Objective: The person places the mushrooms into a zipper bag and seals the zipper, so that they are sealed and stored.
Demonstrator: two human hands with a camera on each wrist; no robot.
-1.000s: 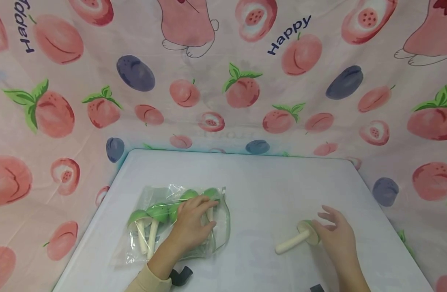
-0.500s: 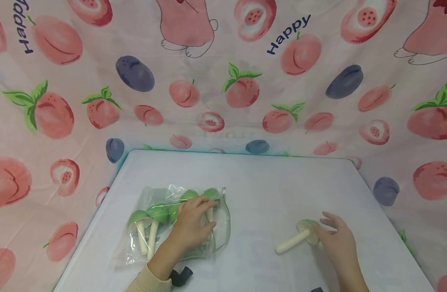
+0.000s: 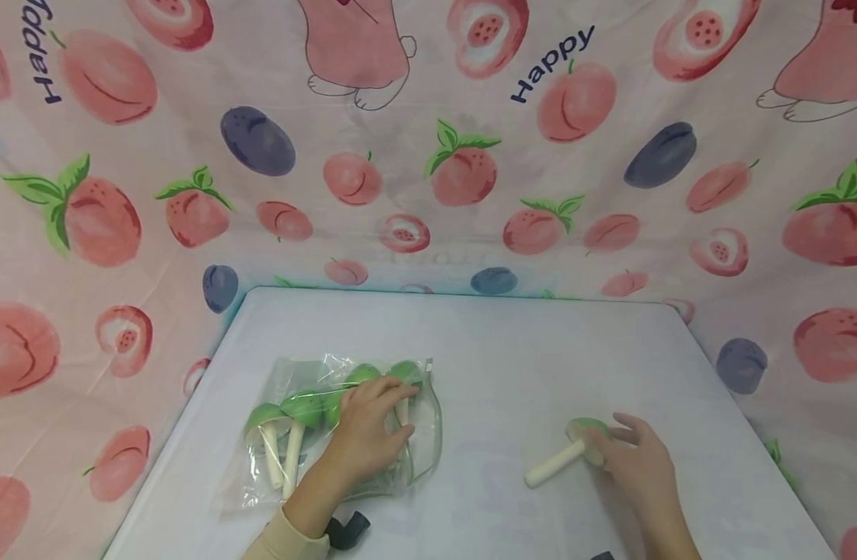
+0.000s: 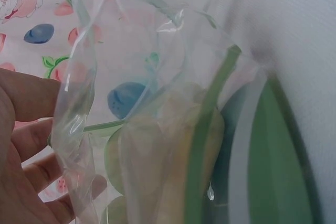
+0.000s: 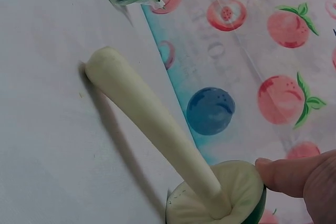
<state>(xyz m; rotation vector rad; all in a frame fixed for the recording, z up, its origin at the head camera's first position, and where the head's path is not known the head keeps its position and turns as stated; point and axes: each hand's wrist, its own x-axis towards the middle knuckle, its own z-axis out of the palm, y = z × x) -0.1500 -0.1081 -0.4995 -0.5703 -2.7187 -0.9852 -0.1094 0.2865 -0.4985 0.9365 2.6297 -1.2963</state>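
In the head view, a clear zip bag (image 3: 423, 443) lies on the left of the table with several green-capped mushrooms (image 3: 304, 407) inside. Over its right part, my left hand (image 3: 372, 424) holds the plastic by the mouth. The left wrist view shows the upper film of the bag (image 4: 84, 114) raised against the fingers, with one fingertip visible through it. To the right, my right hand (image 3: 641, 463) pinches the green cap of a single mushroom (image 3: 554, 465). Its pale stem points left, low over the table, and the cap's underside shows in the right wrist view.
A white table (image 3: 484, 350) stands against a pink fruit-print cloth (image 3: 400, 140) at the back and sides. A black curved piece (image 3: 348, 530) sits by the left cuff. Another dark piece (image 3: 602, 556) shows at the bottom edge.
My right hand has shifted slightly left, its thumb further over the cap, and the mushroom has tilted and moved a little left with it. The left hand and bag stay still.
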